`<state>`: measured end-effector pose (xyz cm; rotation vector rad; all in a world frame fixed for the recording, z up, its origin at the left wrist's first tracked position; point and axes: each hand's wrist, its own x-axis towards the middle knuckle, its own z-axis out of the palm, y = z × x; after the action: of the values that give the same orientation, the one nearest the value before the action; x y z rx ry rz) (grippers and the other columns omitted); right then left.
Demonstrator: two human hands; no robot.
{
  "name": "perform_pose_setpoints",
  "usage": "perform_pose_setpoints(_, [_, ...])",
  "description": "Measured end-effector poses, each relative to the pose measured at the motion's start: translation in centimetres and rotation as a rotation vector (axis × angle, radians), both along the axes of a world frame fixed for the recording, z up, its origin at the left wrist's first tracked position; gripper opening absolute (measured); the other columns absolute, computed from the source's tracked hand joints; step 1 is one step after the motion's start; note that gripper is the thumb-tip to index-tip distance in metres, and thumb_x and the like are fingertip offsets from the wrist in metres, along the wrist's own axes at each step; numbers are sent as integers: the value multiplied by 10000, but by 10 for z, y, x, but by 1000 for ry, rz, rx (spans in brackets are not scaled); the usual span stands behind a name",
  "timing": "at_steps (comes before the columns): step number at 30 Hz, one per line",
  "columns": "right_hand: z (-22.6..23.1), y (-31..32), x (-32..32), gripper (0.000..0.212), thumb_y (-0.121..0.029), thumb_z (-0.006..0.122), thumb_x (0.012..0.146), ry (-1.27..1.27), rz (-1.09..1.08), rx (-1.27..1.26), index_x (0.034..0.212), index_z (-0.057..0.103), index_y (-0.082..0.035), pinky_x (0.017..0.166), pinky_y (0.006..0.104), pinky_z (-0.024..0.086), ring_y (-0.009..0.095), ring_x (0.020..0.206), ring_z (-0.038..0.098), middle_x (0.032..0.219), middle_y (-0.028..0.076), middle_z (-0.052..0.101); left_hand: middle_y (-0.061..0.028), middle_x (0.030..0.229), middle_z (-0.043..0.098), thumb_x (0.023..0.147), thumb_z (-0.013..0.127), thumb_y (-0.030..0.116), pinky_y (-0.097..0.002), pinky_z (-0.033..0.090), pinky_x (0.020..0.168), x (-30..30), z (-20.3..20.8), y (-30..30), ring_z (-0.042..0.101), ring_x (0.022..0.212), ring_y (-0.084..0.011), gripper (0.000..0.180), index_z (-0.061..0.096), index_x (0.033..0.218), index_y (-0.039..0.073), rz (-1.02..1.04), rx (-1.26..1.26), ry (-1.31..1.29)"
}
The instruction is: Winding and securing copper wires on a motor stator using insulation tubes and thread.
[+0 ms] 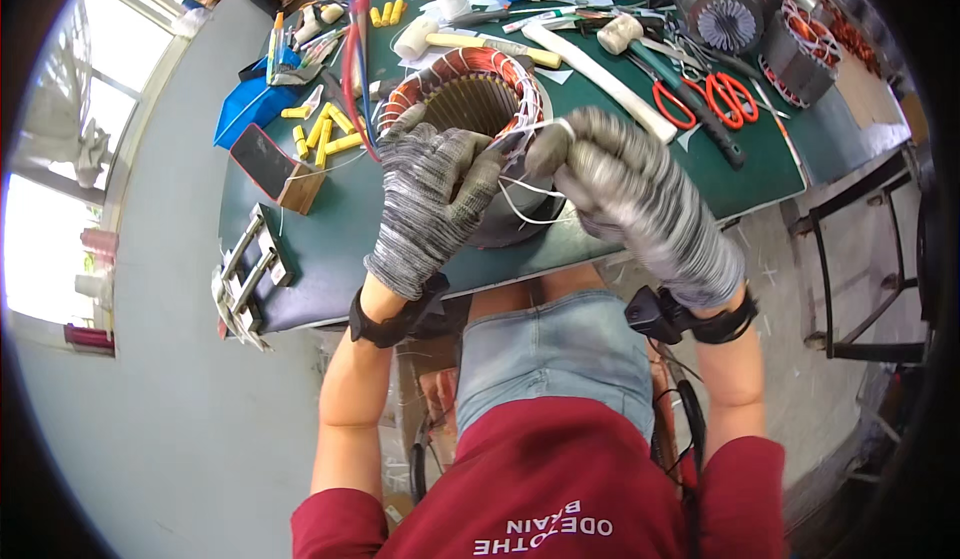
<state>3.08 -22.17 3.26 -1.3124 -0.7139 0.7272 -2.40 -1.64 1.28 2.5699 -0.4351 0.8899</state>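
A motor stator point(470, 104) stands at the table's near edge, its ring of copper windings point(480, 59) bound with white lacing. My left hand point(425, 199), in a grey knitted glove, rests on the near left of the ring, fingers curled over the windings and thumb toward the cord. Gloved alike, my right hand point(640, 189) is just right of the stator, its fingers pinched on a white cord point(540, 127) that runs to the windings. A loose loop of cord hangs below, between the hands. Motion blurs the right fingers slightly. Red and blue leads point(355, 59) rise at the ring's left.
Yellow tubes point(325, 134), a phone-like dark panel on a wooden block point(300, 194) and a metal frame point(265, 254) lie left. Behind are a white-headed mallet point(415, 39) and a white bar point(600, 79). Red-handled scissors point(730, 99) and more stators point(720, 14) lie right.
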Motion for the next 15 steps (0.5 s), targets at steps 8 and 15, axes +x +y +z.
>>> perform_pose_setpoints(8, [-90, 30, 1, 202, -150, 483, 883, 661, 276, 770, 1038, 542, -35, 624, 289, 456, 172, 660, 538, 791, 89, 576, -61, 803, 565, 748, 603, 120, -474, 359, 914, 1, 3, 6, 550, 748, -256, 109, 602, 851, 87, -10, 72, 46])
perform_pose_setpoints(15, [-77, 60, -26, 253, -251, 411, 935, 42, -343, 494, 887, 567, -58, 575, 227, 383, 71, 634, 444, 706, -6, 514, -138, 928, 550, 752, 570, 160, -462, 390, 889, 4, 7, -14, 527, 913, -336, 320, 523, 1032, 12, 143, 366, 18])
